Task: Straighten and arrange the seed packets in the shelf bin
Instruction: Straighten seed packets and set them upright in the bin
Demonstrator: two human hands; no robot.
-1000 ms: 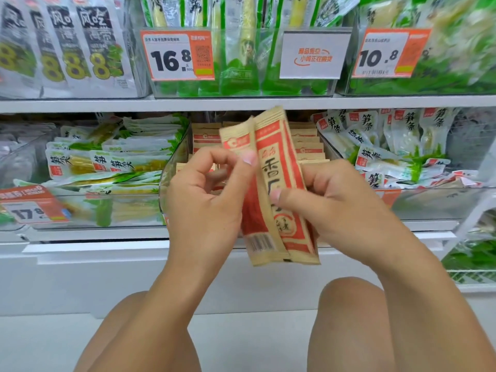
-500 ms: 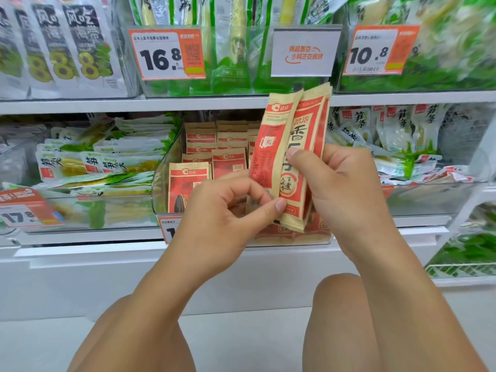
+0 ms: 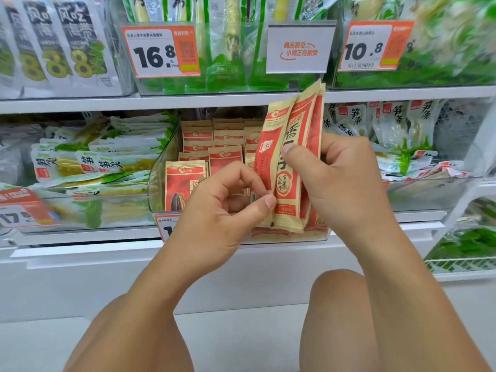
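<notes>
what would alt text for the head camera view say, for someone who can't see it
A person's right hand holds a few red-and-tan seed packets upright over a clear shelf bin of matching packets, while the left hand pinches their lower edge. Green-and-white snack bags fill neighbouring bins, with price tags above.

My white shelf (image 3: pixel 268 102) carries a clear bin (image 3: pixel 158 181) of seed packets (image 3: pixel 185 183), with green-packet bins (image 3: pixel 80 210) left and right.

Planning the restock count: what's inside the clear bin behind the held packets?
Clear bin holds upright rows of red-and-tan seed packets, visible left and centre. Both hands and the held packets cover its right side and front row there.
</notes>
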